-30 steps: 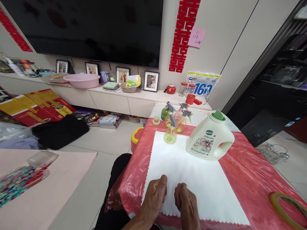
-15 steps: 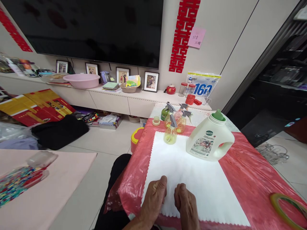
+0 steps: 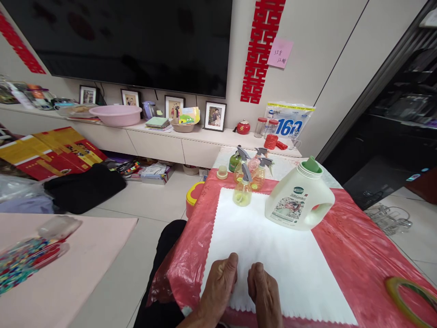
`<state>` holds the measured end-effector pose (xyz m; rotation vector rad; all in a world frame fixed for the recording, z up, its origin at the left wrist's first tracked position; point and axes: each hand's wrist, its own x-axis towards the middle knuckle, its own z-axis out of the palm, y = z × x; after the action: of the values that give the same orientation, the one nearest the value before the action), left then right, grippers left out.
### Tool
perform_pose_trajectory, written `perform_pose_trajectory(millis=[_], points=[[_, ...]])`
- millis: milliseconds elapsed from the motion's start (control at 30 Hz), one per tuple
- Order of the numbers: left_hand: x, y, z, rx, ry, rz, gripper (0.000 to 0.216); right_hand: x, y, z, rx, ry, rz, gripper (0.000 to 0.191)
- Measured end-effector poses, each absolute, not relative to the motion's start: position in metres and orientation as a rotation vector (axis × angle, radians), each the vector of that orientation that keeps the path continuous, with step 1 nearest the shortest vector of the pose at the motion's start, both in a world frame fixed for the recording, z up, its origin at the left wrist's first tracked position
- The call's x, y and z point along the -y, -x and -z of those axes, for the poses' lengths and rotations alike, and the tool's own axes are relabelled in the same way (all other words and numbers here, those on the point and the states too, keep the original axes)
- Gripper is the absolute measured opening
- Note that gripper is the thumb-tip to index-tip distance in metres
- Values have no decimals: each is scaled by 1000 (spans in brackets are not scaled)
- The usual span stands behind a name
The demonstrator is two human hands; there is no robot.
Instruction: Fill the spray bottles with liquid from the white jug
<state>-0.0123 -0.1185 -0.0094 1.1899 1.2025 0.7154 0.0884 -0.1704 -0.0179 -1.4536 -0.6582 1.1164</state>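
Observation:
Both my left hand (image 3: 220,284) and my right hand (image 3: 263,291) are curled into loose fists, thumbs on top, a gap between them. No object shows in either. They rest at the near edge of a white scallop-edged sheet (image 3: 266,246). Beyond them stands a small clear spray bottle (image 3: 242,193) with a grey trigger head and some yellowish liquid low inside. To its right is a large pale green detergent jug (image 3: 290,205), upright and uncapped, with a green spout. A pale cap (image 3: 222,172) sits at the back left.
More spray bottles, green (image 3: 235,161), pink and orange, cluster behind. Red plastic (image 3: 355,237) covers the table, with a tape roll (image 3: 409,296) at the right. On the left, a pink surface (image 3: 92,255) holds colourful small pieces (image 3: 23,262). A stool (image 3: 194,193) stands beside the table.

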Motion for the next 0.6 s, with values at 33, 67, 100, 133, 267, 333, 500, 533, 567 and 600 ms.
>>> perform_pose_trajectory(millis=[33,67,100,133,267,333,500,533,567,600], points=[[118,12,10,-1205,-1190,-715,75,170,-88,18,659,1448,-1112,82],[118,12,11,-1204,-1192,-715,75,170,-88,18,656,1444,-1114,82],[119,12,12,-1204,-1193,-711,76,170,-88,18,656,1440,-1119,81],[119,12,13,-1206,-1190,-703,76,170,-89,18,660,1441,-1127,80],[119,12,16,-1226,-1180,-685,76,169,-90,20,703,1458,-1153,80],[117,11,15,-1213,-1202,-701,76,169,-91,20,712,1458,-1146,81],[115,19,-8,-992,-1291,-937,62,170,-93,22,749,1473,-1109,81],[119,25,-13,-953,-1297,-1027,54,170,-94,23,752,1476,-1114,80],[126,33,-16,-942,-1288,-1133,48,170,-95,24,756,1478,-1119,79],[135,42,-17,-939,-1278,-1216,45,169,-95,26,769,1475,-1118,78]])
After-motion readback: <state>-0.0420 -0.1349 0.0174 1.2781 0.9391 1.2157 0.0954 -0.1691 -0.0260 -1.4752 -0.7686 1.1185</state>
